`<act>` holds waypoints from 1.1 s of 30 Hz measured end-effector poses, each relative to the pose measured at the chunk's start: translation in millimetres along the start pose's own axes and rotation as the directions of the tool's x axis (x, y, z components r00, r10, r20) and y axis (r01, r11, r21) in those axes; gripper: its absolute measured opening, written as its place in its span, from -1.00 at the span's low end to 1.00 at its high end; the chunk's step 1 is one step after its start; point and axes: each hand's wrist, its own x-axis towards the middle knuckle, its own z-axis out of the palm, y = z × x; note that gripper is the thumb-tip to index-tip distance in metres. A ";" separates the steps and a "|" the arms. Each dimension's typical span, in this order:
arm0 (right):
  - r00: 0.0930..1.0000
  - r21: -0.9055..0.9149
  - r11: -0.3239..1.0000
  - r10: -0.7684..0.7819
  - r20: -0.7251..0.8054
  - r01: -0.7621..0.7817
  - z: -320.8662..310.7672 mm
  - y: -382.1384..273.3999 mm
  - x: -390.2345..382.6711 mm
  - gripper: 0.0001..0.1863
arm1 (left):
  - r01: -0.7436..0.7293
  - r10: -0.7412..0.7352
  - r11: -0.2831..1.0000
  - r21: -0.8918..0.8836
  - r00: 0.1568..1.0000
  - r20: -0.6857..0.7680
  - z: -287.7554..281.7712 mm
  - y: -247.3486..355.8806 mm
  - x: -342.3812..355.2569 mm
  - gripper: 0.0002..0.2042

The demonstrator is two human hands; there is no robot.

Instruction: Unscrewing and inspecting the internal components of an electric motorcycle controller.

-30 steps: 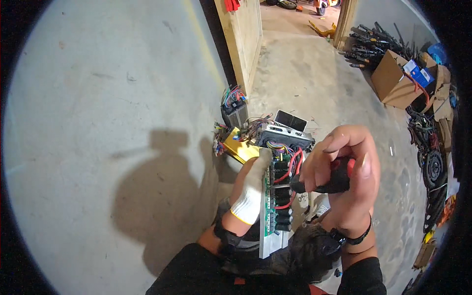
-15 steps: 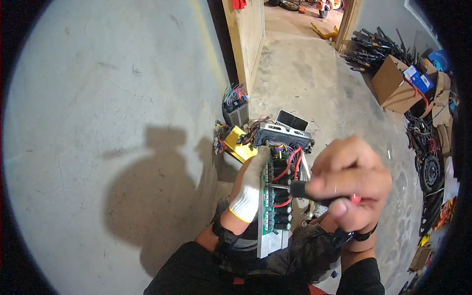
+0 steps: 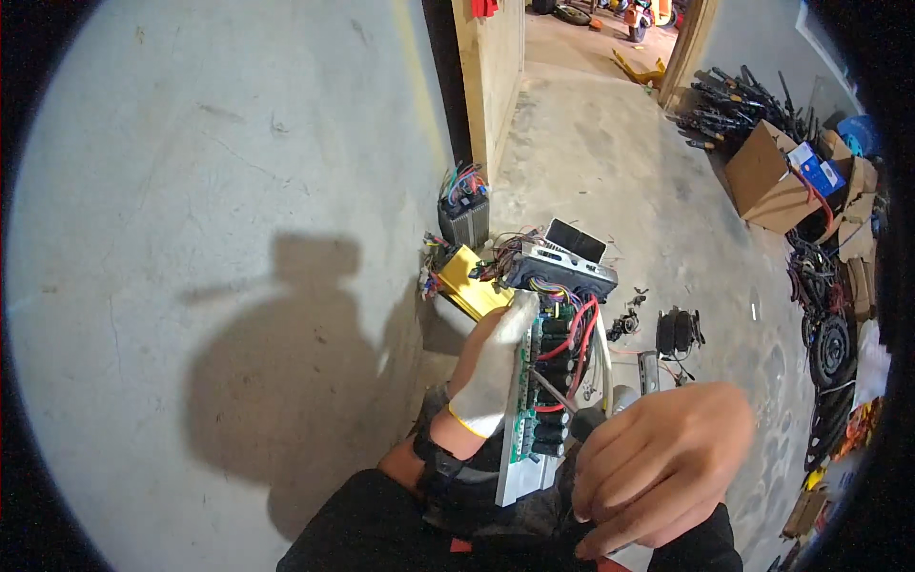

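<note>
My left hand (image 3: 488, 374), in a white knit glove, grips the edge of a long green circuit board (image 3: 521, 434) on a silver metal bar (image 3: 522, 480). Black cylindrical capacitors (image 3: 551, 434) line the board, and thick red wires (image 3: 591, 329) loop over it. Closed round a screwdriver (image 3: 555, 391), my bare right hand (image 3: 667, 462) has its back turned up and hides most of the dark handle. The shaft slants up and left, its tip among the parts at the board's middle. Coloured wires join the board's far end to a black and silver housing (image 3: 562, 272).
A yellow metal case (image 3: 474, 283) and a finned box with wires (image 3: 464, 221) stand by the wall at left. Cable coils (image 3: 678, 332) and small parts lie on the floor at right. Farther right are a cardboard box (image 3: 770, 178), black rods (image 3: 743, 105) and a wheel (image 3: 832, 351).
My right hand has turned back-up and dropped nearer to me. The screwdriver shaft, level before, now slants up from the hand to the board. My left hand keeps its grip.
</note>
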 end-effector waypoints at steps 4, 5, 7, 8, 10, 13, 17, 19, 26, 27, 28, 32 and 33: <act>0.988 0.000 0.997 -0.080 -0.130 0.081 3.1 8.4 3.3 -0.83 | 0.027 -0.027 0.997 -0.068 1.000 0.006 -0.1 2.2 -1.2 -0.50; 0.988 0.004 0.997 -0.081 -0.131 0.082 10.6 13.4 4.3 -0.83 | 0.015 -0.015 0.999 -0.047 1.000 0.008 -1.0 2.6 -1.3 -0.51; 0.727 0.005 0.993 -0.080 -0.682 0.115 32.7 19.5 7.8 -0.74 | 0.012 -0.014 0.998 -0.066 0.999 -0.031 -5.7 -0.6 2.7 -0.51; 0.728 0.010 0.993 -0.078 -0.681 0.116 34.5 18.8 9.0 -0.74 | 0.007 -0.013 0.997 -0.083 0.998 -0.067 -8.0 -1.5 4.3 -0.51; 0.626 -0.024 1.000 -0.025 -0.780 0.010 36.3 17.2 10.6 -0.64 | 0.036 -0.039 0.992 -0.120 0.999 -0.024 -6.6 0.0 4.5 -0.51; 0.648 -0.061 0.998 -0.052 -0.760 0.009 31.5 16.6 6.9 -0.84 | 0.026 -0.029 0.997 -0.069 0.998 -0.048 -2.1 0.8 4.2 -0.52; 0.439 -0.013 0.995 0.030 -0.898 -0.094 43.3 17.2 5.2 -0.86 | 0.049 -0.055 0.991 -0.124 0.997 -0.044 -13.4 -0.3 5.5 -0.52; 0.219 0.066 0.977 0.111 -0.969 -0.202 50.6 14.1 3.9 -0.87 | 0.072 -0.077 0.987 -0.145 0.997 -0.027 -14.6 0.2 2.8 -0.51; -0.149 0.079 0.974 0.048 -0.988 -0.213 43.2 29.2 16.2 -0.84 | 0.128 -0.124 0.977 -0.169 0.992 0.035 -27.2 -7.6 10.4 -0.45; -0.158 0.083 0.975 0.051 -0.986 -0.204 43.1 29.0 15.9 -0.83 | 0.140 -0.132 0.976 -0.169 0.990 0.056 -32.6 -11.3 12.0 -0.44; -0.167 0.086 0.977 0.053 -0.985 -0.195 43.3 28.5 16.2 -0.82 | 0.149 -0.138 0.975 -0.165 0.987 0.079 -36.3 -13.8 13.3 -0.43; -0.019 -0.030 0.966 -0.036 -0.999 -0.255 52.6 31.2 11.2 -0.77 | 0.119 -0.111 0.980 -0.160 0.992 0.053 -34.2 -16.8 18.3 -0.39; 0.021 -0.038 0.975 -0.034 -0.999 -0.219 48.0 35.5 8.5 -0.73 | 0.106 -0.101 0.982 -0.155 0.994 0.037 -29.7 -16.8 16.2 -0.41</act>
